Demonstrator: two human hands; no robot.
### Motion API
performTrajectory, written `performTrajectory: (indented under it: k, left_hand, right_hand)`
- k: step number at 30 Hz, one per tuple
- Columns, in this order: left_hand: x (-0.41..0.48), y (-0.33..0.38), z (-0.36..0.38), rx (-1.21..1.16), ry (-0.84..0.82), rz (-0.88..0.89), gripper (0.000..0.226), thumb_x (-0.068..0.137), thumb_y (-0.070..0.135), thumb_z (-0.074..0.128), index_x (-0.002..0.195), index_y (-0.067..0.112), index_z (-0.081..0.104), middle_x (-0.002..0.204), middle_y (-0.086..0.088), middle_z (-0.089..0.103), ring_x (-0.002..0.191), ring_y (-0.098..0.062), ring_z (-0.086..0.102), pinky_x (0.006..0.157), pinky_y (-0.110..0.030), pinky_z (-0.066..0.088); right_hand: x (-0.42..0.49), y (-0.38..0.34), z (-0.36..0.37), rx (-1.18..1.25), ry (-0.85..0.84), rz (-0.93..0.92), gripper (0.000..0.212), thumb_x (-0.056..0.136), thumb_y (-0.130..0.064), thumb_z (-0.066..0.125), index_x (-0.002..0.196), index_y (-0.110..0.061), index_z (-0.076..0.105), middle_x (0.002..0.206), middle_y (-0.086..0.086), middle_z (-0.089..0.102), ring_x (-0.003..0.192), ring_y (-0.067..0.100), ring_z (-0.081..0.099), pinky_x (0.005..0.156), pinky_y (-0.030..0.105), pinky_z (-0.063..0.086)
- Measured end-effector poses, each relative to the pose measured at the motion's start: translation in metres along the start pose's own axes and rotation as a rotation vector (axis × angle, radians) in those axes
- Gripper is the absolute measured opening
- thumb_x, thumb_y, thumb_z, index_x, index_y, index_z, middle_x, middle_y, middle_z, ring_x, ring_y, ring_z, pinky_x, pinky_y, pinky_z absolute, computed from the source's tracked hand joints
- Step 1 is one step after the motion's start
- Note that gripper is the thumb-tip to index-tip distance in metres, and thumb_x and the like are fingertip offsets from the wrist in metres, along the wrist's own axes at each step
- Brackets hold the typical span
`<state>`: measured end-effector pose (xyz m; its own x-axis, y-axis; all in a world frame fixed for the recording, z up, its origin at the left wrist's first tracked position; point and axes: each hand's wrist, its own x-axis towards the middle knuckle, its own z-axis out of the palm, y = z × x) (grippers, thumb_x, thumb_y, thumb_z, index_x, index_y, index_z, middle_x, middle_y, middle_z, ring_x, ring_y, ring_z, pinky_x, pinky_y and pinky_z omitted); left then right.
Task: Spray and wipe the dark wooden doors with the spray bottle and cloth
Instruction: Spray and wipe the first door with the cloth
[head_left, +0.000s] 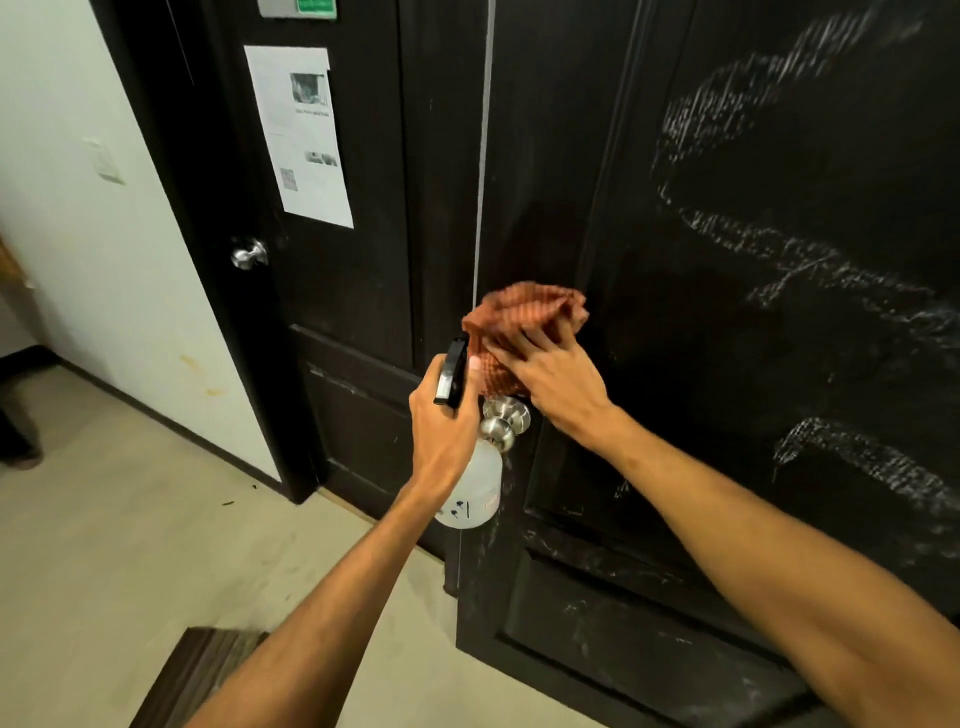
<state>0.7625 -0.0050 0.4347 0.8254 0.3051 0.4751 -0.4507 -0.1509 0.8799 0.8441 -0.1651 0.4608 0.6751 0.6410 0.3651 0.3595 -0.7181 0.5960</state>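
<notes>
Dim, even indoor light leaves the dark door (779, 364) nearly featureless and puts a soft glint on the knob (501, 421), while the cloth (524, 312) and the pale smears (727, 114) at right are motion-blurred and the wide lens bends the wall (78, 208) and floor (130, 545) at the edges.

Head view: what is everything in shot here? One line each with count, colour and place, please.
near door: one, near-black with white streaks, right
far door: one, near-black, left of it
door knobs: two, silver, one per door
cloth: one, orange-brown, against near door above its knob
spray bottle: one, translucent white with black head, in left hand
paper notice: one, white, on far door
wall switch: one, white, on pale wall at left
floor: beige, lower left
left hand: grips spray bottle
right hand: presses cloth on near door
</notes>
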Motion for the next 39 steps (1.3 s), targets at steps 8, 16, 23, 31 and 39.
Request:
performTrajectory:
  k: [8, 16, 23, 31, 39]
  left_hand:
    - [0.021, 0.022, 0.002, 0.003, -0.025, 0.076, 0.009, 0.106, 0.041, 0.058, 0.097, 0.043, 0.061, 0.081, 0.0, 0.069, 0.06, -0.018, 0.063, 0.058, -0.042, 0.054]
    - [0.048, 0.047, 0.005, -0.001, -0.04, 0.127, 0.014, 0.106, 0.041, 0.057, 0.096, 0.031, 0.06, 0.081, -0.017, 0.066, 0.053, -0.029, 0.057, 0.051, -0.052, 0.053]
    - [0.076, 0.078, 0.01, -0.07, -0.053, 0.152, 0.018, 0.106, 0.04, 0.059, 0.104, 0.023, 0.065, 0.069, -0.006, 0.061, 0.056, -0.02, 0.058, 0.054, -0.049, 0.055]
    - [0.101, 0.111, 0.023, -0.122, -0.065, 0.213, 0.015, 0.106, 0.036, 0.058, 0.099, 0.024, 0.064, 0.076, -0.015, 0.064, 0.052, -0.031, 0.051, 0.046, -0.056, 0.048]
    - [0.118, 0.146, 0.044, -0.16, -0.125, 0.249, 0.019, 0.106, 0.031, 0.058, 0.103, 0.013, 0.064, 0.082, -0.014, 0.067, 0.049, -0.02, 0.053, 0.044, -0.032, 0.049]
  right_hand:
    - [0.035, 0.048, -0.05, 0.021, 0.282, 0.269, 0.076, 0.087, -0.009, 0.053, 0.159, -0.025, 0.034, 0.17, 0.01, 0.02, 0.157, 0.034, 0.012, 0.122, 0.068, 0.003]
    - [0.045, 0.077, -0.074, 0.047, 0.315, 0.438, 0.069, 0.092, -0.016, 0.046, 0.159, -0.027, 0.036, 0.135, 0.017, 0.061, 0.127, 0.038, 0.054, 0.116, 0.068, 0.022]
    - [0.024, 0.06, -0.058, -0.025, 0.19, 0.163, 0.083, 0.084, -0.015, 0.067, 0.16, -0.026, 0.034, 0.149, 0.015, 0.052, 0.137, 0.035, 0.048, 0.118, 0.066, 0.023]
    - [0.058, 0.122, -0.12, -0.023, 0.446, 0.468, 0.07, 0.097, -0.016, 0.05, 0.162, -0.027, 0.028, 0.171, 0.009, 0.015, 0.158, 0.035, 0.008, 0.122, 0.069, 0.001]
    - [0.049, 0.172, -0.15, -0.026, 0.482, 0.634, 0.064, 0.096, -0.019, 0.039, 0.159, -0.028, 0.036, 0.153, 0.012, 0.048, 0.141, 0.038, 0.039, 0.119, 0.068, 0.013]
